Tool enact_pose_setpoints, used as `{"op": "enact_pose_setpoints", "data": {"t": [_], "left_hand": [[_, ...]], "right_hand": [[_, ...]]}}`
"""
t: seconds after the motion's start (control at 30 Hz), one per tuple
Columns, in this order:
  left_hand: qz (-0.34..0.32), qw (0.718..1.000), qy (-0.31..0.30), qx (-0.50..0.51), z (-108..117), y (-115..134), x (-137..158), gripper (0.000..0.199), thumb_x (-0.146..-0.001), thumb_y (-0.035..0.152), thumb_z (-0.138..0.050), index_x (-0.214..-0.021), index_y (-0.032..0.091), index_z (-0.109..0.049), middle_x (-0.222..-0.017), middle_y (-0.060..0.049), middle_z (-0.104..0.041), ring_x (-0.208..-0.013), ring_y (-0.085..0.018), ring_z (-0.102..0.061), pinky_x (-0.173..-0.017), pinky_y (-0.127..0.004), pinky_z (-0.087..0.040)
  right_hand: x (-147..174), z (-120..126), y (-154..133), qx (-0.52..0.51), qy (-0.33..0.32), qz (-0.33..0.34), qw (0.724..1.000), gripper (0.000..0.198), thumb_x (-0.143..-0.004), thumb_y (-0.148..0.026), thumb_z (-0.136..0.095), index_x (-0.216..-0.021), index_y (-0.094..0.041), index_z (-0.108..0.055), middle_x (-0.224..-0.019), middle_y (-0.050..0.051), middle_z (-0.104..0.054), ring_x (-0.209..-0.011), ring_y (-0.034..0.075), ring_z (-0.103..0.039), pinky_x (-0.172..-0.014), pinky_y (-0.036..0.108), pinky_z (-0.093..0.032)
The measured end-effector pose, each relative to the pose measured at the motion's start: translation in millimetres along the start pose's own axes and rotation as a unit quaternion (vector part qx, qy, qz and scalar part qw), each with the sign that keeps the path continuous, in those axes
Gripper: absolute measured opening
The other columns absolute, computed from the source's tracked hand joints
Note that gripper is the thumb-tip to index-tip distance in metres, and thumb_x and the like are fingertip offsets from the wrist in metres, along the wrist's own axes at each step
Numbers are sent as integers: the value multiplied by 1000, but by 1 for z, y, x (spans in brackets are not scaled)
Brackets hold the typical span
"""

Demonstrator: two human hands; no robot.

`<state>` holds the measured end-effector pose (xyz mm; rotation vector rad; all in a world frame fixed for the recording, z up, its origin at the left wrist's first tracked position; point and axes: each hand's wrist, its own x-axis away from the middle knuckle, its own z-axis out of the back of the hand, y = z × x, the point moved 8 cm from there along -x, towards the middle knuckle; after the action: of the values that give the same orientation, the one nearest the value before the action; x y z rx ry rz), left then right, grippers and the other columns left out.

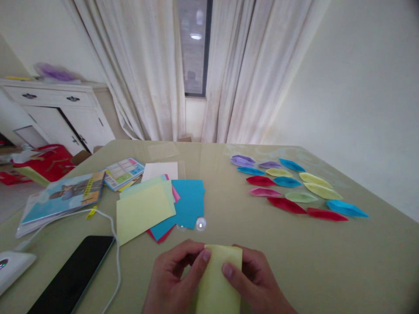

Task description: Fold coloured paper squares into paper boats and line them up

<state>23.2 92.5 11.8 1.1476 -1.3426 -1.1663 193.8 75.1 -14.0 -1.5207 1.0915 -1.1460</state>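
A folded sheet of pale yellow paper point(220, 283) is held upright between my two hands at the near edge of the table. My left hand point(178, 277) pinches its upper left edge between thumb and fingers. On the other side, my right hand point(253, 277) grips it with the thumb pressed on its front face and the fingers behind. The paper's lower end runs out of the picture. Ahead and to the left lies a loose stack of coloured paper, with a yellow sheet point(145, 211) on top and blue sheets point(188, 200) beneath.
Several folded paper boat-like shapes lie at the right, among them a red one point(286, 205) and a blue one point(347, 208). A black phone point(73, 274), a white cable point(118, 257), a white device point(15, 268) and a booklet point(65, 194) are at the left.
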Motion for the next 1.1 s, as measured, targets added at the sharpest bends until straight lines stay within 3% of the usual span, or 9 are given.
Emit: {"op": "enact_pose_setpoints", "data": {"t": [0.1, 0.23, 0.5, 0.8, 0.97, 1.1], "left_hand": [[-3, 1000, 10, -4, 2, 3, 2, 38, -87, 58, -79, -85, 20, -83, -80, -5, -79, -75, -19, -71, -64, -21, -55], [-14, 1000, 10, -13, 1, 5, 4, 40, -90, 58, -76, -83, 19, -83, -74, -5, -76, -69, -18, -69, -59, -20, -54], [-21, 999, 10, -34, 1, 7, 6, 41, -90, 58, -75, -78, 19, -82, -72, -4, -74, -68, -18, -67, -56, -20, -52], [-25, 998, 17, -46, 1, 9, 7, 43, -89, 61, -74, -75, 21, -80, -69, -4, -73, -64, -18, -66, -56, -21, -52], [-32, 997, 27, -58, 2, 10, 6, 45, -88, 62, -75, -71, 21, -79, -68, -4, -74, -66, -19, -67, -62, -23, -56], [-26, 998, 22, -61, 2, 7, 5, 44, -90, 62, -72, -77, 21, -82, -69, -4, -74, -67, -19, -68, -61, -22, -54]], "right_hand": [[3, -1, -5, 5, -4, -1, 1000, 53, -87, -67, -78, -106, -18, -82, -95, 10, -78, -81, 24, -71, -74, 34, -59], [6, -2, -11, 22, 2, 8, 1000, 58, -84, -74, -76, -101, -20, -84, -91, 11, -77, -84, 26, -70, -73, 35, -59], [9, 1, -7, 9, 24, 17, 1000, 54, -83, -73, -79, -92, -20, -83, -84, 6, -68, -75, 20, -64, -66, 30, -54], [8, 2, -8, 17, 22, 16, 999, 53, -83, -73, -78, -81, -20, -73, -76, 3, -60, -70, 18, -57, -64, 28, -50], [4, 4, -18, 61, 12, 35, 997, 62, -91, -77, -65, -70, -19, -65, -68, 0, -49, -63, 15, -46, -58, 25, -42], [-1, 1, -24, 79, -7, 71, 994, 65, -98, -70, -60, -59, -19, -53, -65, -2, -41, -59, 13, -38, -55, 26, -34]]}}
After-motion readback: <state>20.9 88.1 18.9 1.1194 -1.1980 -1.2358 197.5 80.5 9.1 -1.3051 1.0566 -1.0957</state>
